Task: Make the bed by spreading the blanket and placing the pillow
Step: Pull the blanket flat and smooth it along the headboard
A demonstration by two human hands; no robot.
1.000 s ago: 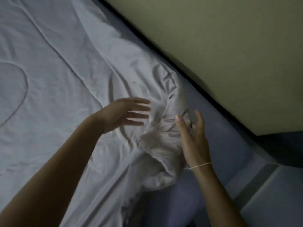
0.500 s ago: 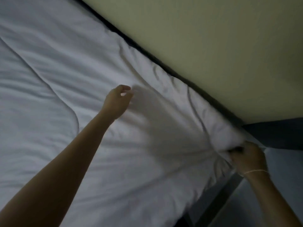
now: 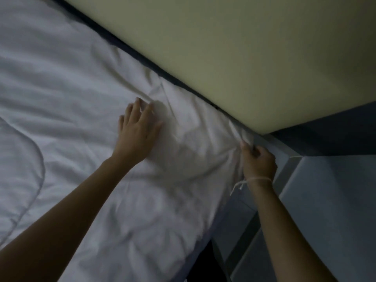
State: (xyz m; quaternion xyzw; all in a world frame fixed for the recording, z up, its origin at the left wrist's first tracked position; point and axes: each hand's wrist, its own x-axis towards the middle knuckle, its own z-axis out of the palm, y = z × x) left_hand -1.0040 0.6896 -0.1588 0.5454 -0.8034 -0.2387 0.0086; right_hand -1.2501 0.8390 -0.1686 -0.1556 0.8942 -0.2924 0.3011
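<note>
My right hand [image 3: 258, 159] has its grip closed on the corner of the white blanket [image 3: 85, 102], pinching it at the bed's edge beside the yellow wall [image 3: 244, 58]. My left hand [image 3: 137, 133] lies flat with fingers spread on the blanket, which stretches wrinkled between both hands across the bed.

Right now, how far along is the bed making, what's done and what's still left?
Done: the white blanket lies spread across most of the bed, reaching the wall.
In hand: the right hand pinches the blanket's corner at the bed's edge, while the left hand presses flat on the wrinkled part.
Left: creases near that corner need smoothing, and no pillow is in view, so placing it remains.
</note>
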